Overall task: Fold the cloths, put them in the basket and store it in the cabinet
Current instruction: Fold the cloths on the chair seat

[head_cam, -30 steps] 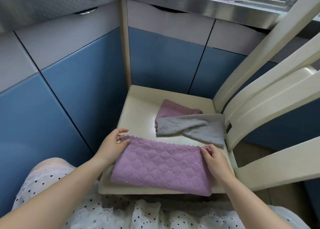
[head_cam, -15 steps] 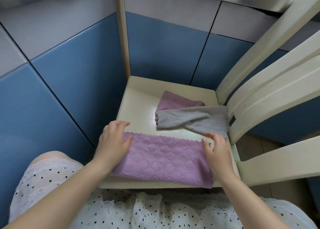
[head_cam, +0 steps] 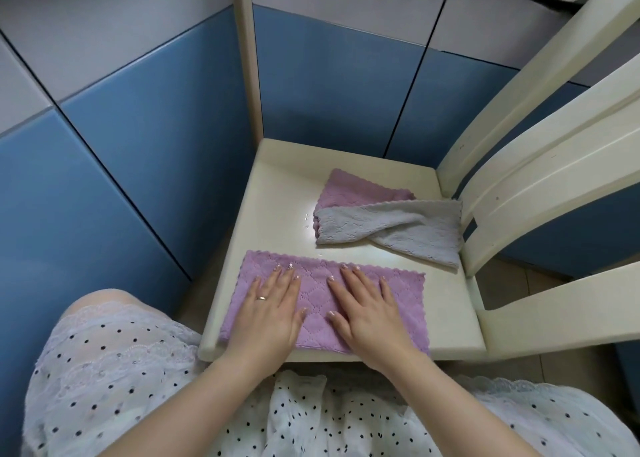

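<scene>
Since 1 second ago, both hands are sliding from the cloth's far corners to its middle. In the head view, the left hand [head_cam: 268, 313] and right hand [head_cam: 367, 313] are lying released, pressing the folded purple cloth [head_cam: 407, 304] flat on the chair seat [head_cam: 277, 193]. Its near edge is overhanging the seat, so a hasty 2nd fold is risking dragging it off.

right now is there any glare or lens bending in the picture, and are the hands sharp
Head view: a soft glare patch sits on the chair seat between the two cloth piles. Wide-angle bending curves the chair back and cabinet doors. Both hands, left hand and right hand, look sharp on the purple cloth. Lighting is even, with only faint shadows.
</scene>
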Motion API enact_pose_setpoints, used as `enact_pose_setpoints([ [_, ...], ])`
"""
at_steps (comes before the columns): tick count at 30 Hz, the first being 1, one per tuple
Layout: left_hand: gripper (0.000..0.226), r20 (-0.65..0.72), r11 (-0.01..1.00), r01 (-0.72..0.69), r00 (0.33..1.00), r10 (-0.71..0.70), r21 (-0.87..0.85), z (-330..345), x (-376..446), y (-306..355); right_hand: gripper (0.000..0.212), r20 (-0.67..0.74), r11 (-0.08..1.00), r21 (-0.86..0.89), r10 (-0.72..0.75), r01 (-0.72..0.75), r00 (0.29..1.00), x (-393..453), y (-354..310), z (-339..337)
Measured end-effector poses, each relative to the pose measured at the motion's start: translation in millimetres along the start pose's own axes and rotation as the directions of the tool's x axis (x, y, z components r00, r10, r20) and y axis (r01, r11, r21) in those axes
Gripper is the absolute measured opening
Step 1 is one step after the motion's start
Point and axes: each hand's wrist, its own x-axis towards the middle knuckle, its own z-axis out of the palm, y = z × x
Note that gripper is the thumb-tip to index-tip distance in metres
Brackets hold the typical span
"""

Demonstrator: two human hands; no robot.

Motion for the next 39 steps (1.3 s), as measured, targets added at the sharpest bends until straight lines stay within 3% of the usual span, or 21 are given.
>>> enact_pose_setpoints([
  [3,0.070,0.007,1.000,-0.012,1.000,0.012,0.012,-1,3,-9,0.080,0.036,0.999,0.054,-0.006,0.004,0.999,-7,26,-5],
  [6,0.061,-0.012,1.000,-0.028,1.000,0.028,0.002,-6,6,-14,0.084,0.029,0.999,0.046,0.002,-0.004,1.000,-12,41,-10],
  [8,0.050,-0.126,0.994,-0.094,0.988,0.088,-0.047,-11,4,-11,0.070,-0.030,0.999,0.042,-0.031,0.032,0.999,-8,39,-16],
  [10,0.045,-0.224,0.956,-0.268,0.945,0.237,-0.121,-17,-7,0,0.048,-0.111,0.987,0.032,-0.151,0.156,0.982,-1,33,-21],
  [13,0.040,-0.238,0.884,-0.449,0.880,0.412,-0.132,-17,-27,15,0.043,-0.151,0.944,0.002,-0.325,0.329,0.934,8,21,-22],
  [19,0.042,-0.137,0.935,-0.354,0.925,0.355,0.026,-8,-27,-24,0.042,-0.159,0.949,-0.046,-0.315,0.312,0.936,26,11,-28],
  [25,0.048,-0.020,0.955,-0.251,0.966,0.257,0.156,-17,-1,-78,0.038,-0.154,0.928,0.049,-0.358,0.369,0.921,28,-3,-29],
  [31,0.048,-0.021,0.883,-0.416,0.902,0.430,0.218,-33,5,-91,0.050,-0.186,0.854,-0.025,-0.515,0.520,0.837,20,18,-34],
  [35,0.049,-0.064,0.819,-0.561,0.819,0.570,0.121,-21,-28,-90,0.053,-0.010,0.777,-0.081,-0.627,0.625,0.779,1,40,-35],
  [39,0.065,-0.047,0.862,-0.505,0.861,0.507,0.053,-4,-45,-80,0.081,0.086,0.768,-0.144,-0.619,0.624,0.781,-14,42,-14],
])
